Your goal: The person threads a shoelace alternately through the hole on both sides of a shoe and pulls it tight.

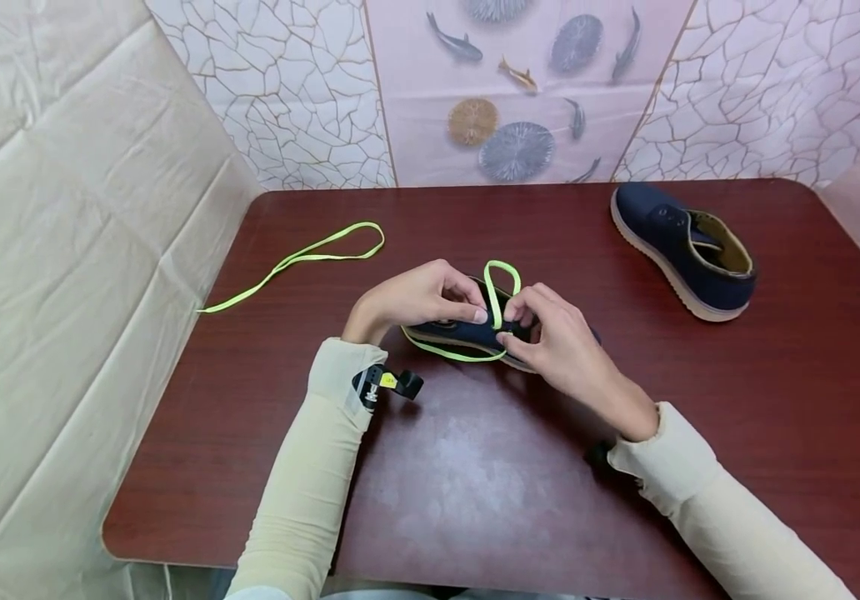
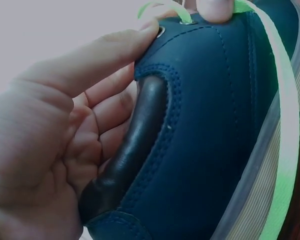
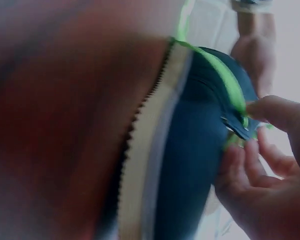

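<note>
A navy shoe (image 1: 466, 332) lies on the table between both hands, its pale ridged sole showing in the wrist views. My left hand (image 1: 424, 296) holds the shoe by its collar, the thumb at the eyelet edge and the fingers inside the opening. A neon-yellow shoelace (image 3: 229, 82) runs through the eyelets, with one loop standing up over the shoe and a length hanging along its near side. My right hand (image 1: 568, 340) pinches the shoelace at an eyelet, thumb on the outer side and fingers beneath the flap.
A second navy shoe (image 1: 688, 250), with no lace in it, stands at the back right of the dark red table (image 1: 460, 483). Another neon-yellow shoelace (image 1: 280, 265) lies folded at the back left. Fabric-covered walls (image 1: 310, 92) rise behind and on the left.
</note>
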A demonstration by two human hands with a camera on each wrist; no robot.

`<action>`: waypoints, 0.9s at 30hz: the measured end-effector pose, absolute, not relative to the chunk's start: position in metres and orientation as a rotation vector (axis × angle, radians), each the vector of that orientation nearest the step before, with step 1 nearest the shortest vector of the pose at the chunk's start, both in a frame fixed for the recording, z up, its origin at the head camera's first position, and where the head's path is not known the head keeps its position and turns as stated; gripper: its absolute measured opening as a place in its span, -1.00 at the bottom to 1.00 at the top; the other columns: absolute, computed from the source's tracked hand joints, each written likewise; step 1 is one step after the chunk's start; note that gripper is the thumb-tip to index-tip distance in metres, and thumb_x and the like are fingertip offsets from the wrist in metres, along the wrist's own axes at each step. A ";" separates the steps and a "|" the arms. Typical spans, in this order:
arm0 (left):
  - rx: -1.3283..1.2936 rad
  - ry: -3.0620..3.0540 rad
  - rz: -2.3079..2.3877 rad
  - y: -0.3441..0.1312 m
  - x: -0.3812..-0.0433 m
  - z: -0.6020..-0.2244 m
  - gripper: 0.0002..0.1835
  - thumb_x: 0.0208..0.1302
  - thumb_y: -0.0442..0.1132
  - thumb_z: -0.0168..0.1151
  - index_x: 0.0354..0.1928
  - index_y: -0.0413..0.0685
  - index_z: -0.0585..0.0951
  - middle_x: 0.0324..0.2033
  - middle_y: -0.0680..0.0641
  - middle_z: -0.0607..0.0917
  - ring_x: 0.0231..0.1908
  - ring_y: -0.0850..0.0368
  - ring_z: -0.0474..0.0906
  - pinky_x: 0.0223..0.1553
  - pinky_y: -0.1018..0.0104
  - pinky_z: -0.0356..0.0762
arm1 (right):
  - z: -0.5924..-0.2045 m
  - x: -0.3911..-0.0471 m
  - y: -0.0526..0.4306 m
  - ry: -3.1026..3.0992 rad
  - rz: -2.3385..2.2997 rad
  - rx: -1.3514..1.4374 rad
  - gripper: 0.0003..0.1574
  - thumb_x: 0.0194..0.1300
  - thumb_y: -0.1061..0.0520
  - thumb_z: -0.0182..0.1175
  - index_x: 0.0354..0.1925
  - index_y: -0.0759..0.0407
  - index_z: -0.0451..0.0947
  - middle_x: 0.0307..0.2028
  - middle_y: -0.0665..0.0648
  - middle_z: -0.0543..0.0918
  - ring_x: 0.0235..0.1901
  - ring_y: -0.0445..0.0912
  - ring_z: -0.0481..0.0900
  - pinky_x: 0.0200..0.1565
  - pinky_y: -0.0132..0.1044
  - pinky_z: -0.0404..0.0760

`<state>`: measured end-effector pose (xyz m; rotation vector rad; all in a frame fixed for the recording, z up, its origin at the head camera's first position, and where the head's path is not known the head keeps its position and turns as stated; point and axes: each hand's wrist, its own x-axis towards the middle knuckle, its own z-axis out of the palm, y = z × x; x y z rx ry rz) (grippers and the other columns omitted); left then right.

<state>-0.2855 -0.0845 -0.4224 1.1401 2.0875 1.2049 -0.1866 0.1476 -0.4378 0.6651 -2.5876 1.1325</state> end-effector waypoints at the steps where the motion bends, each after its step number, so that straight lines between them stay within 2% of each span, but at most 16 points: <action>1: 1.136 2.079 1.208 -0.084 -0.285 -0.423 -0.93 0.42 -0.29 0.40 -0.21 -0.06 0.83 -0.39 0.06 0.76 -0.38 0.22 0.54 -0.27 0.35 0.47 | -0.436 -0.187 0.150 -2.610 1.153 0.669 -0.74 0.25 0.39 0.42 -0.16 0.21 0.57 -0.25 0.12 0.61 -0.24 -0.05 0.59 -0.25 -0.25 0.56; 6: 1.121 2.053 1.211 -0.081 -0.285 -0.425 -0.93 0.42 -0.27 0.41 -0.20 -0.05 0.83 -0.42 0.08 0.72 -0.44 0.22 0.48 -0.32 0.36 0.44 | -0.423 -0.195 0.161 -2.803 1.216 0.686 -0.84 0.49 0.37 0.19 -0.06 0.23 0.65 -0.26 0.14 0.73 -0.34 -0.06 0.67 -0.26 -0.28 0.60; 9: 1.116 2.061 1.207 -0.082 -0.285 -0.425 -0.93 0.42 -0.27 0.41 -0.20 -0.03 0.83 -0.45 0.08 0.70 -0.48 0.20 0.44 -0.36 0.36 0.42 | -0.411 -0.206 0.166 -2.936 1.227 0.775 -0.82 0.54 0.33 0.18 -0.04 0.22 0.70 -0.33 0.11 0.72 -0.44 -0.09 0.65 -0.29 -0.28 0.64; 12: 1.107 2.072 1.205 -0.083 -0.285 -0.425 -0.93 0.42 -0.27 0.40 -0.20 -0.02 0.83 -0.47 0.07 0.70 -0.50 0.19 0.44 -0.38 0.36 0.43 | -0.403 -0.220 0.170 -3.010 1.335 0.892 -0.81 0.55 0.32 0.17 -0.02 0.25 0.72 -0.37 0.12 0.70 -0.45 -0.07 0.65 -0.31 -0.24 0.68; 15: 1.104 2.075 1.208 -0.084 -0.285 -0.425 -0.93 0.42 -0.27 0.40 -0.21 -0.02 0.83 -0.48 0.08 0.70 -0.51 0.19 0.44 -0.39 0.36 0.43 | -0.398 -0.231 0.171 -3.072 1.442 0.959 -0.81 0.56 0.28 0.18 -0.03 0.27 0.72 -0.46 0.11 0.64 -0.53 -0.06 0.60 -0.41 -0.24 0.65; 19: 1.111 2.074 1.211 -0.085 -0.285 -0.426 -0.93 0.42 -0.28 0.40 -0.22 -0.03 0.83 -0.48 0.09 0.69 -0.52 0.20 0.43 -0.40 0.36 0.42 | -0.394 -0.242 0.168 -3.190 1.494 0.940 -0.77 0.59 0.19 0.16 -0.17 0.27 0.72 -0.59 0.05 0.48 -0.68 -0.16 0.37 -0.59 -0.36 0.39; 22: 1.114 2.070 1.209 -0.084 -0.285 -0.425 -0.93 0.42 -0.28 0.40 -0.21 -0.04 0.83 -0.48 0.09 0.68 -0.52 0.21 0.42 -0.40 0.37 0.41 | -0.394 -0.245 0.165 -3.265 1.546 0.852 -0.67 0.59 0.17 0.14 -0.34 0.24 0.67 -0.65 0.01 0.40 -0.71 -0.22 0.23 -0.62 -0.41 0.21; 27: 1.096 2.070 1.207 -0.085 -0.285 -0.423 -0.93 0.43 -0.26 0.40 -0.21 -0.03 0.83 -0.50 0.09 0.65 -0.52 0.21 0.39 -0.40 0.36 0.39 | -0.396 -0.245 0.158 -3.309 1.649 0.729 -0.54 0.54 0.18 0.08 -0.58 0.16 0.51 -0.69 -0.03 0.34 -0.72 -0.20 0.21 -0.62 -0.41 0.19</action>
